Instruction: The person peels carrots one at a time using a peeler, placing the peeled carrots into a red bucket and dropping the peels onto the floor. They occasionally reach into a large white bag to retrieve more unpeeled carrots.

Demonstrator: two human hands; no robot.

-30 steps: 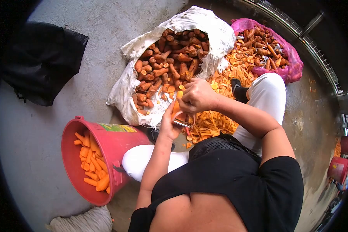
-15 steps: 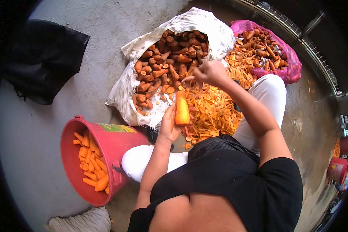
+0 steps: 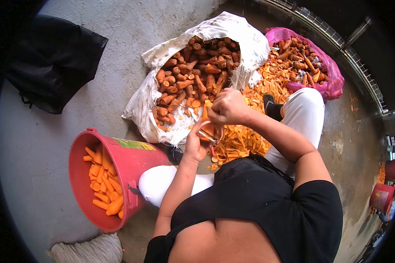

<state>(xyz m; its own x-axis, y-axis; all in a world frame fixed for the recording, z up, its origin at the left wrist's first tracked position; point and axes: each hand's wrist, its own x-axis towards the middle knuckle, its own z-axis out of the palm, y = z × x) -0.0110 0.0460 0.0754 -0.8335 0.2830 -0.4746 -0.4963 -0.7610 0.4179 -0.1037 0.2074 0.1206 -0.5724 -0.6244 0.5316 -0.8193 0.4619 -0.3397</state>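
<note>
My left hand (image 3: 195, 143) is closed around a partly peeled carrot (image 3: 206, 115), held upright in front of my body. In my right hand (image 3: 227, 107) is a peeler (image 3: 207, 136); its metal blade lies across the lower part of the carrot. My right fingers are wrapped round the peeler's handle and hide most of it, along with part of the carrot. Below both hands spreads a heap of orange peelings (image 3: 239, 142). Just beyond them, a white sack (image 3: 250, 41) lies open, with many unpeeled carrots (image 3: 180, 81) in it.
A red bucket (image 3: 140, 160) with peeled carrots (image 3: 105, 177) stands tilted toward me at the left. At the back right is a pink mesh sack (image 3: 333, 83) of carrots and scraps. A black cloth or bag (image 3: 57, 61) lies at far left, a pale sack (image 3: 90, 250) at lower left.
My right hand has come down and toward me, bringing the peeler from above the carrot onto its lower part. My left hand keeps its hold on the carrot.
</note>
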